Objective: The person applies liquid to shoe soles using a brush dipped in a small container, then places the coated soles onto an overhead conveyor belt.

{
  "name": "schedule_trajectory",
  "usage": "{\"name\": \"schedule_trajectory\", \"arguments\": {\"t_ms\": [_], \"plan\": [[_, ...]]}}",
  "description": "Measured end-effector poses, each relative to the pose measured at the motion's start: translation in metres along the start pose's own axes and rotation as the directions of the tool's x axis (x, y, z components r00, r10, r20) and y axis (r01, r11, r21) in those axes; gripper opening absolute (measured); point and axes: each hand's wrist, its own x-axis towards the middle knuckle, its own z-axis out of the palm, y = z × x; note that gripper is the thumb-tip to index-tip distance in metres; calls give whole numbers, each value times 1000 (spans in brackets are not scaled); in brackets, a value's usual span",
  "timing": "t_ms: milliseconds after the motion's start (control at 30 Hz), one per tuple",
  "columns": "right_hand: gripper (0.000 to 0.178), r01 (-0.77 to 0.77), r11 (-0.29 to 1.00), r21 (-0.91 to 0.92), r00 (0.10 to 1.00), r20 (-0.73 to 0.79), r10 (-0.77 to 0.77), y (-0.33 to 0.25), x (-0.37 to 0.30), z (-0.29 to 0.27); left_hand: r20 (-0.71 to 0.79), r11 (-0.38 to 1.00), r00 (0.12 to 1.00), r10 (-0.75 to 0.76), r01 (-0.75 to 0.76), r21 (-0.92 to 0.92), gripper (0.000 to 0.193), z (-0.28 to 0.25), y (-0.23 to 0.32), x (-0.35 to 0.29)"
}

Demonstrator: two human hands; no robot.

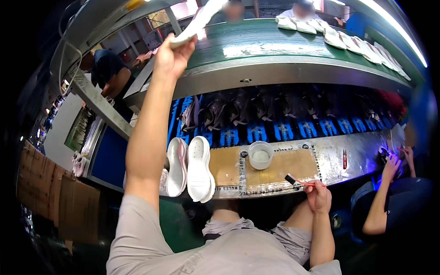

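At eleven o'clock, the left hand (174, 58) curls round a white shoe sole (197, 26); at four, the right hand (318, 197) pinches a black-headed brush (290, 178) by its handle, presumably keeping fingers clean.

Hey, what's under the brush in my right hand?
Brown cardboard shows around the black head of the brush. The patch directly behind that head is covered, so I can't see it, nor tell whether they touch.
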Motion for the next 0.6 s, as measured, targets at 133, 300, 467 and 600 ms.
{"name": "schedule_trajectory", "arguments": {"t_ms": [133,300,467,600], "plan": [[30,23,1000,-15,1000,8,-23,0,-6,-13,-292,965,951,104,-25,261,49,11,-54,33],[30,22,999,-33,996,86,-19,6,-5,-21,165,371,812,560,-424,826,22,6,-78,-99],[30,-25,999,-32,989,146,29,7,2,-19,-7,-462,953,303,153,874,46,-95,-97,-242],[29,-43,996,-74,994,97,50,5,-1,-14,-393,-484,914,-101,300,822,66,-131,-126,-321]]}}
